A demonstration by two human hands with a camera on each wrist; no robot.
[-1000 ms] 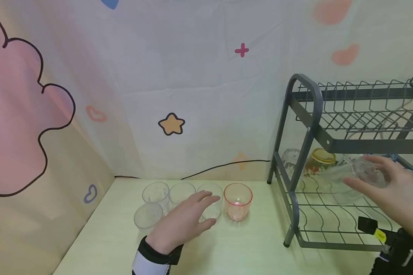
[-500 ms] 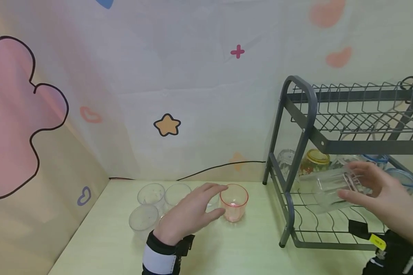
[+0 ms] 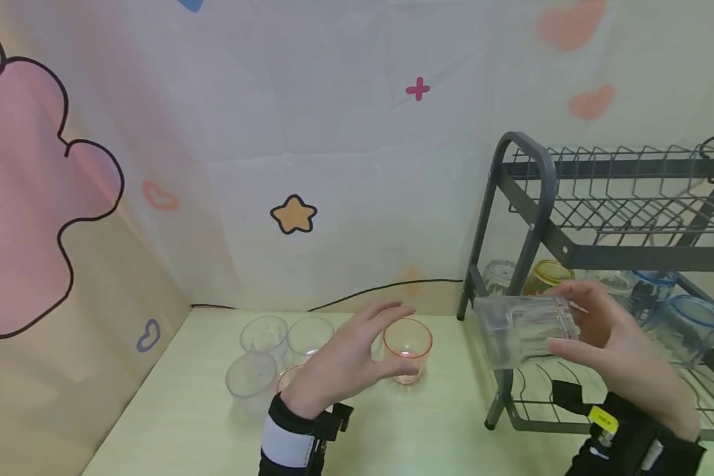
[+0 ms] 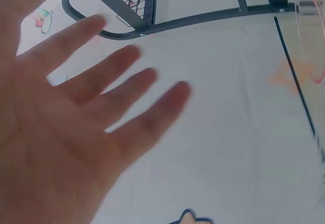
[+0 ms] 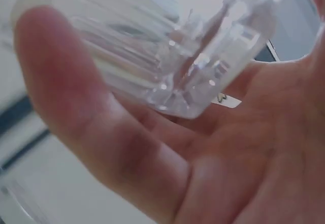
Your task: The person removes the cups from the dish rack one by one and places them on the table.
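Note:
My right hand (image 3: 619, 360) grips a clear ribbed drinking glass (image 3: 526, 330) near its base, in front of the rack's lower shelf. The glass lies sideways in the air, its mouth toward the left. In the right wrist view, thumb and fingers curl round the thick base of this glass (image 5: 167, 56). My left hand (image 3: 351, 360) hovers over the table with its fingers spread, and the left wrist view shows its palm bare. Beside its fingertips stands a pink-rimmed glass (image 3: 407, 347), upright. Several clear glasses (image 3: 264, 337) stand left of the hand, some partly hidden behind it.
A grey two-tier wire dish rack (image 3: 541, 198) stands at the right. On its lower shelf are a yellow-rimmed glass (image 3: 552, 272), a blue-rimmed glass (image 3: 687, 327) and other upside-down glasses. A patterned cloth (image 3: 357, 165) hangs behind the table (image 3: 172, 410).
My right hand has brought the clear glass leftward to the rack's front left post, baring the blue-rimmed glasses. My left hand has drifted right, toward the pink-rimmed glass.

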